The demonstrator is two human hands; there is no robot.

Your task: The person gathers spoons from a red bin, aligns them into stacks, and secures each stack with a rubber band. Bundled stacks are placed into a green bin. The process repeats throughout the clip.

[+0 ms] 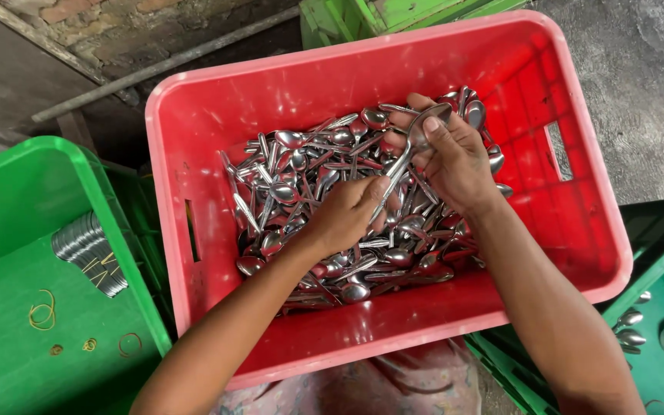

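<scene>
Both hands' fingers (433, 132) on one spoon (413, 146) (red crate (194, 123))

red crate walls (194, 154) hem sides, spoon heap (301, 177) below, open above

Shiny metal spoons (324, 192), glossy plastic crate (194, 115)

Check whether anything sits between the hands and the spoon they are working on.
Nothing visible does. Both hands already grip the spoon: the right hand at its bowl, the left hand at its handle, above the heap of spoons in the red crate.
</scene>
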